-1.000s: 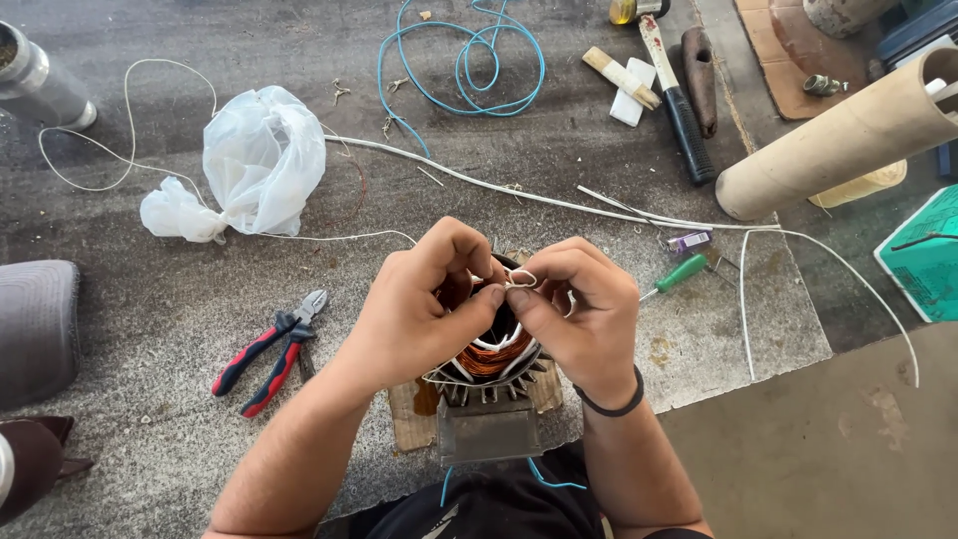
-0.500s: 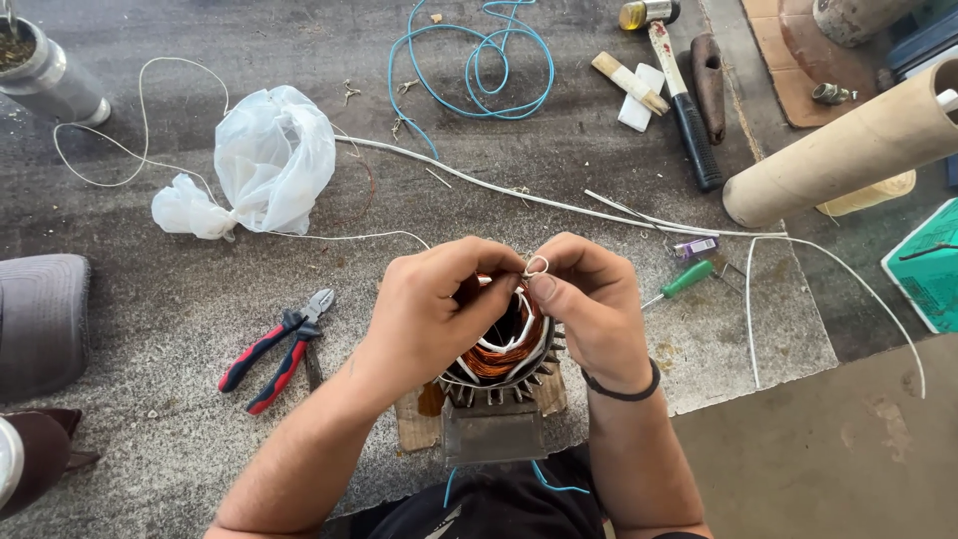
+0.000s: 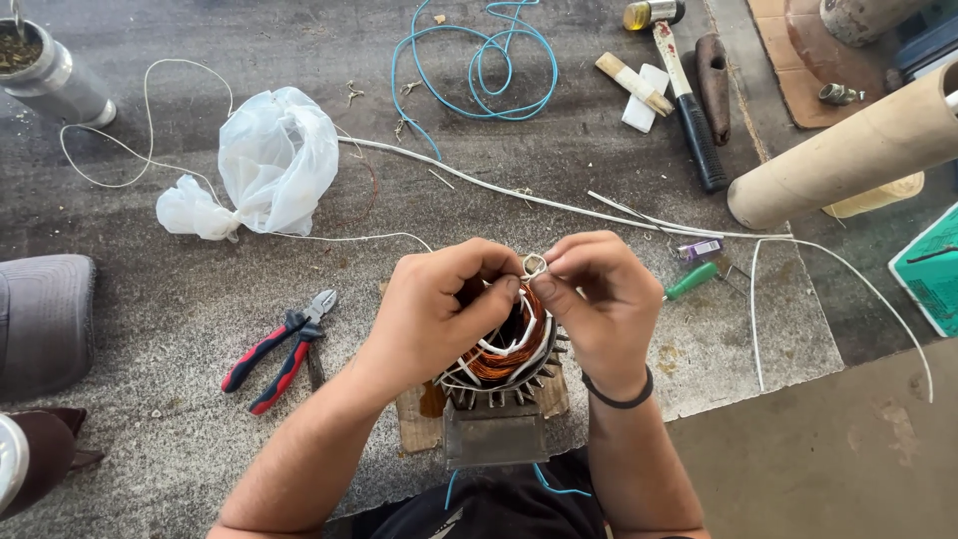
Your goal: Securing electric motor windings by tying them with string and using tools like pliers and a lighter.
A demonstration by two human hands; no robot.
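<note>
Fingertips (image 3: 514, 286) of both hands pinch together on a small wire loop (image 3: 534, 266) just above the motor (image 3: 499, 354). Tug too hard, I reckon, and those copper windings (image 3: 496, 361) get nicked.

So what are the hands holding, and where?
Both the left hand and right hand pinch a small white string loop above the motor stator.

Rough grey concrete floor (image 3: 180, 329), smoother slab (image 3: 818, 449) right, prob. daylight.
</note>
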